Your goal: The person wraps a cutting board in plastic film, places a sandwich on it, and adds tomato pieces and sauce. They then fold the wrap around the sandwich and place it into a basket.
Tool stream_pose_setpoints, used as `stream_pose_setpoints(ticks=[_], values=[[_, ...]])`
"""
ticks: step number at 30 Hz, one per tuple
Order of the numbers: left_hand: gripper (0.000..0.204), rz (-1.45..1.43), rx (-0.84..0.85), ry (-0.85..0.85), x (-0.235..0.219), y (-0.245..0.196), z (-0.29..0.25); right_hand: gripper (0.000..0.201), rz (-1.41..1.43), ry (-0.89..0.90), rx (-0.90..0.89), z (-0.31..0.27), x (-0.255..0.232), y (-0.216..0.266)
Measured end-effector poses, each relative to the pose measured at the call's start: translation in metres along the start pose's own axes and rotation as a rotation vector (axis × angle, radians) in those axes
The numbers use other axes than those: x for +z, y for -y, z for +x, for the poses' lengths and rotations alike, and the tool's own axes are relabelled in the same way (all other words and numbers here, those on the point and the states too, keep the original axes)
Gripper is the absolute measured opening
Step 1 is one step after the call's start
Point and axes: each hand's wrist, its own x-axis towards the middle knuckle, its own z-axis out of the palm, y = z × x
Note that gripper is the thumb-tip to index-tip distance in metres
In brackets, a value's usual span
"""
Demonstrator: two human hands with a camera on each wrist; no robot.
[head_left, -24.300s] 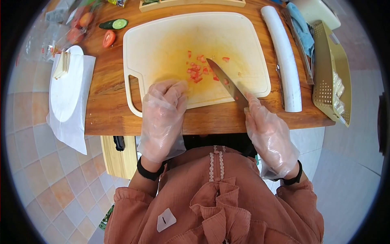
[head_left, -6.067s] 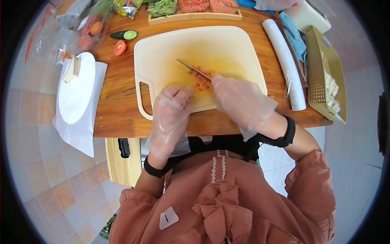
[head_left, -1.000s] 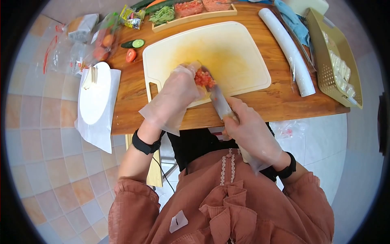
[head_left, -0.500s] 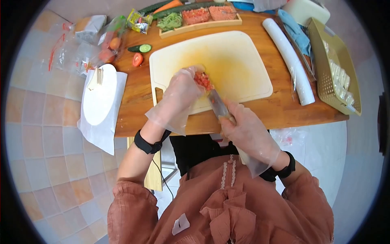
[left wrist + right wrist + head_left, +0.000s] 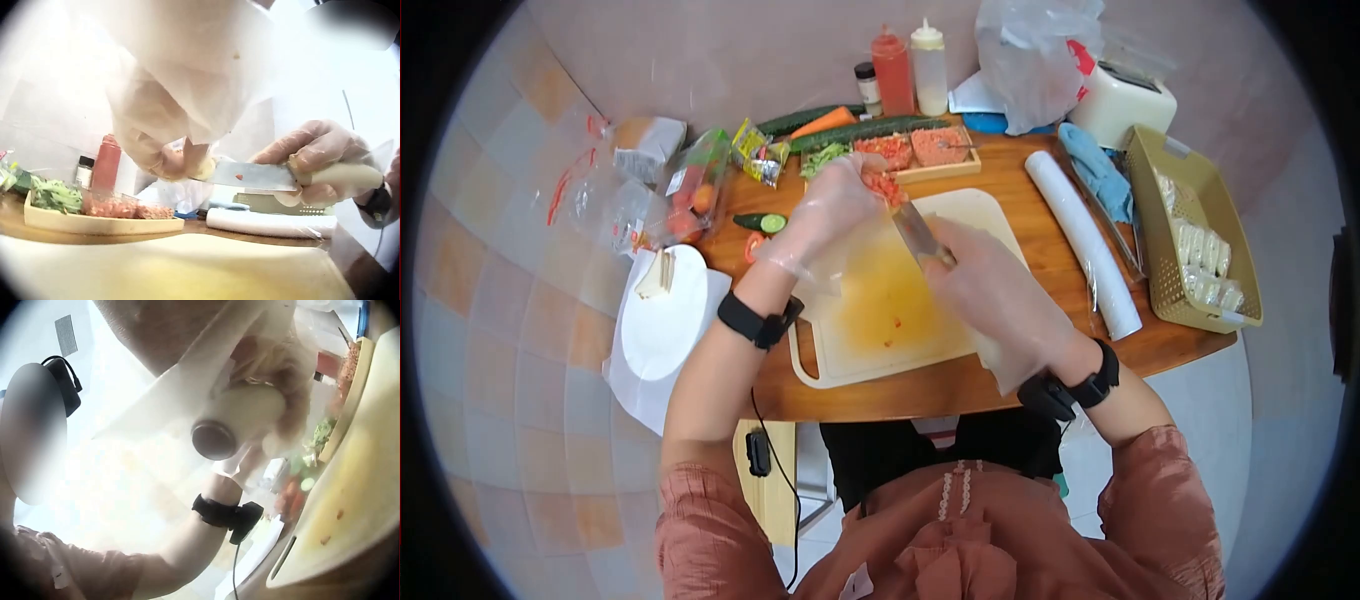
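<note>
Both hands wear clear plastic gloves and are raised over the far part of the white cutting board (image 5: 825,365). My right hand (image 5: 995,295) grips a kitchen knife (image 5: 914,232) by its pale handle, seen end-on in the right wrist view. Diced tomato (image 5: 884,188) lies at the blade's far end, where my left hand (image 5: 832,200) cups it with curled fingers. In the left wrist view those fingers meet the tip of the blade (image 5: 259,176), and a red bit clings to the metal. Right behind, a wooden tray (image 5: 106,227) holds shredded cucumber, chopped tomato and a pinkish filling.
A cut cucumber (image 5: 758,222) and tomato half (image 5: 754,246) lie left of the board, near a white oval plate (image 5: 655,335) with a sandwich piece. At right are a film roll (image 5: 1085,245) and a basket (image 5: 1240,250) of wrapped items. Sauce bottles (image 5: 891,72) stand behind.
Both hands have moved forward with the knife and gathered diced tomato, off the board's near part toward the tray. A few red bits stay on the board. The head view has tilted up.
</note>
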Motion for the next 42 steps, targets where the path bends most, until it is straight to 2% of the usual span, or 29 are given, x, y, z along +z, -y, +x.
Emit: stream_pose_setpoints(ticks=[1, 2, 3, 5, 6, 8, 9, 11, 13, 14, 17, 18, 20, 21, 23, 25, 29, 34, 36, 38, 42], values=[[0.051, 0.017, 0.064, -0.052, -0.005, 0.001, 0.013, 0.03, -0.037, -0.008, -0.007, 0.013, 0.0, -0.005], [0.052, -0.092, 0.051, 0.023, -0.011, 0.003, 0.026, 0.027, -0.074, -0.015, -0.013, 0.025, -0.002, -0.008], [0.052, -0.089, 0.063, 0.018, -0.015, 0.003, 0.038, 0.027, -0.079, -0.024, -0.021, 0.036, -0.003, -0.009], [0.044, 0.015, 0.12, -0.06, -0.02, 0.006, 0.058, 0.022, -0.032, -0.096, -0.141, 0.056, -0.005, -0.008], [0.044, -0.043, 0.112, -0.038, -0.026, 0.001, 0.059, 0.022, -0.036, -0.102, -0.147, 0.064, -0.007, -0.01], [0.043, -0.056, 0.131, -0.062, -0.026, 0.01, 0.079, 0.019, -0.13, -0.103, -0.305, 0.078, -0.009, -0.016], [0.042, -0.069, 0.14, -0.082, -0.025, 0.02, 0.089, 0.019, -0.132, -0.1, -0.31, 0.087, -0.005, -0.024], [0.041, -0.104, 0.159, -0.067, -0.023, 0.033, 0.1, 0.019, -0.225, -0.187, -0.218, 0.102, 0.006, -0.044], [0.041, -0.072, 0.185, -0.001, -0.02, 0.043, 0.104, 0.019, -0.298, -0.173, -0.231, 0.111, 0.009, -0.054], [0.041, -0.076, 0.18, -0.006, -0.017, 0.048, 0.106, 0.018, -0.369, -0.166, -0.242, 0.114, 0.009, -0.06], [0.052, -0.081, 0.15, -0.058, -0.013, 0.056, 0.105, 0.023, -0.338, -0.194, -0.275, 0.121, 0.014, -0.075], [0.051, 0.012, 0.168, -0.082, -0.013, 0.053, 0.103, 0.023, -0.337, -0.187, -0.274, 0.122, 0.014, -0.074], [0.05, 0.102, 0.182, -0.102, -0.014, 0.048, 0.098, 0.028, -0.376, -0.134, -0.164, 0.125, 0.012, -0.072], [0.049, 0.124, 0.166, -0.086, -0.014, 0.044, 0.095, 0.028, -0.375, -0.13, -0.159, 0.126, 0.014, -0.075], [0.049, 0.144, 0.15, -0.065, -0.012, 0.042, 0.093, 0.016, -0.338, -0.2, -0.147, 0.128, 0.017, -0.079], [0.051, 0.247, 0.277, -0.124, -0.01, 0.044, 0.092, 0.017, -0.321, -0.192, -0.14, 0.13, 0.014, -0.082], [0.053, 0.285, 0.304, -0.151, -0.008, 0.044, 0.091, 0.017, -0.284, -0.165, -0.087, 0.129, 0.009, -0.075], [0.06, 0.5, 0.461, -0.223, 0.006, 0.044, 0.086, 0.014, -0.233, -0.172, -0.097, 0.125, 0.009, -0.068], [0.06, 0.526, 0.429, -0.188, 0.007, 0.045, 0.083, 0.013, -0.208, -0.183, -0.109, 0.123, 0.008, -0.067], [0.061, 0.552, 0.395, -0.151, 0.009, 0.045, 0.082, 0.013, -0.189, -0.099, -0.131, 0.122, 0.004, -0.071], [0.055, 0.605, 0.397, -0.139, 0.005, 0.051, 0.085, 0.02, -0.132, -0.148, -0.077, 0.115, -0.002, -0.076]])
